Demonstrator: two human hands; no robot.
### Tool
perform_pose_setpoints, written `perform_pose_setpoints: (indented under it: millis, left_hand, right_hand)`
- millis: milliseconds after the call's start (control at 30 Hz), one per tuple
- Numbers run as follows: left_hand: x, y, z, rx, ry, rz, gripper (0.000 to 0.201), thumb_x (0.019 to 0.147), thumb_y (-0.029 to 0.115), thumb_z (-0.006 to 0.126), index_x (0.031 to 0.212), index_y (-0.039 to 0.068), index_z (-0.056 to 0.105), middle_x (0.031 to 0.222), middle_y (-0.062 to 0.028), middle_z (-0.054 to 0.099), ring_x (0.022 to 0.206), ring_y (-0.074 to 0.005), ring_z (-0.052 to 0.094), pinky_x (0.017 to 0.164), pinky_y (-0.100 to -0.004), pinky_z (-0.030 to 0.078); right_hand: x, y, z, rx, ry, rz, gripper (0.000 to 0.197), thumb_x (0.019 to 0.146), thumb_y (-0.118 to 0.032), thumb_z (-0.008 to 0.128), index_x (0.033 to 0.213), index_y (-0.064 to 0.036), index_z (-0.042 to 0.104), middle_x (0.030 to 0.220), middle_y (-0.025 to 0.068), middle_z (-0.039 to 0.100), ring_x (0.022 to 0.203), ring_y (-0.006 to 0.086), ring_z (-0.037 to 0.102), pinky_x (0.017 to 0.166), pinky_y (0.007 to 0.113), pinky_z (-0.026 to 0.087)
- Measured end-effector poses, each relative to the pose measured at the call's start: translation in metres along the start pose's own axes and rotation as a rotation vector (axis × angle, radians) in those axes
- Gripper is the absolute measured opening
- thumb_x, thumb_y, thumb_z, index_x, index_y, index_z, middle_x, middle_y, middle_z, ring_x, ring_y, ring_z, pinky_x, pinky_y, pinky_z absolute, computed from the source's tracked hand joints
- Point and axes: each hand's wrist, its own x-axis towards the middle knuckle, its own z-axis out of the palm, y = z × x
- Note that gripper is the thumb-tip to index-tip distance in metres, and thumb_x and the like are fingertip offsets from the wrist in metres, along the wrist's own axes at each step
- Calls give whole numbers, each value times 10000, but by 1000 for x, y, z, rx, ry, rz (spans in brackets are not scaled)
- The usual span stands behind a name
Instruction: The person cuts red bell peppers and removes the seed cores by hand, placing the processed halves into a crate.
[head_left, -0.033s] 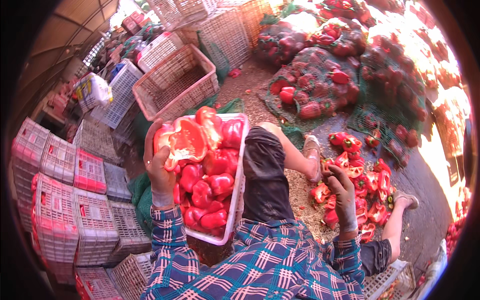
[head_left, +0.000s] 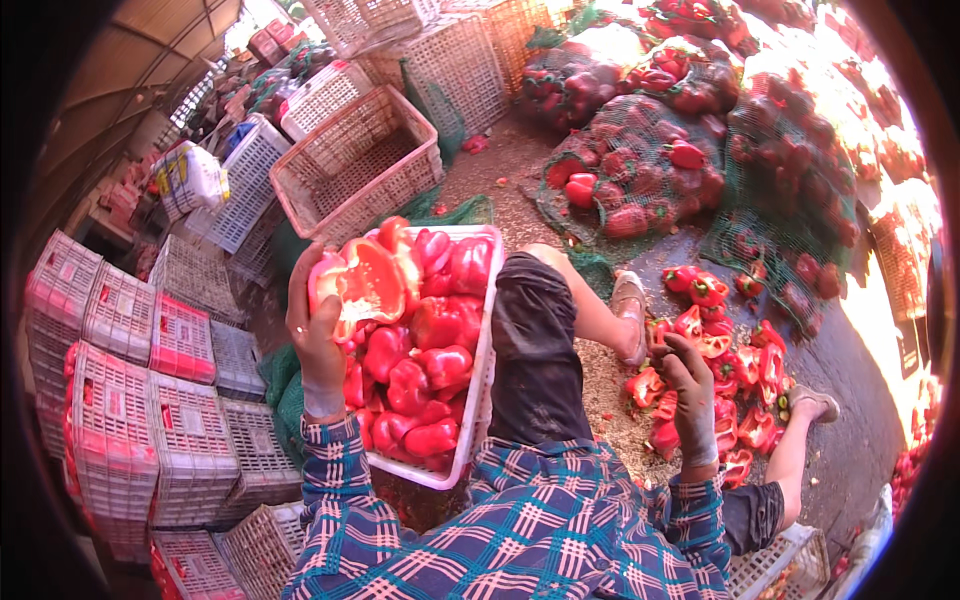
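My gloved left hand (head_left: 318, 335) grips a cut-open red bell pepper (head_left: 378, 283), its hollow pale inside facing up. It hangs over the left part of a white crate (head_left: 478, 400) filled with red peppers (head_left: 408, 388). On the right, my gloved right hand (head_left: 690, 395) is raised above a loose pile of peppers (head_left: 745, 365), many of them cut open. Its fingers are curled together, and whatever they may hold cannot be made out.
An open pinkish crate (head_left: 290, 200) stands beyond the white one. Stacked crates (head_left: 115, 400) line the left side. Green net sacks of peppers (head_left: 635, 165) lie at the far right. My leg (head_left: 540, 350) separates the white crate from the pile; scraps litter the floor (head_left: 600, 400).
The cut pepper in my left hand has shifted very slightly left and tilted a little. My right hand stays almost in place. The whole view has moved slightly.
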Motion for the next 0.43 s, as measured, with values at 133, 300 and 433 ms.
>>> perform_pose_setpoints:
  millis: [133, 300, 433]
  left_hand:
    - [-29, -69, -27, 1088, -237, 448, 554, 885, 259, 609, 1400, 80, 508, 1385, -177, 520, 1225, -354, 526, 1043, -467, 422]
    - [-64, -181, -13, 1224, -619, 151, 651, 864, 490, 628, 1451, 254, 473, 1529, -168, 364, 1254, -362, 471, 965, -539, 430]
    - [-32, -148, -14, 1229, -853, 125, 808, 760, 433, 763, 1458, 176, 448, 1612, -184, 234, 1408, -378, 378, 1063, -527, 431]
  right_hand:
    - [2, 17, 4, 46, -5, 9, 365, 985, -133, 541, 1296, 57, 543, 1150, 121, 638, 1073, 198, 628, 963, 317, 491]
    - [-13, 21, 3, 62, 71, -1, 331, 996, -130, 529, 1270, 52, 565, 1139, 108, 634, 1053, 183, 626, 940, 311, 498]
    - [-20, 44, -59, -272, 197, 42, 382, 973, -135, 585, 1335, -13, 570, 1231, 84, 636, 1108, 205, 605, 987, 322, 467]
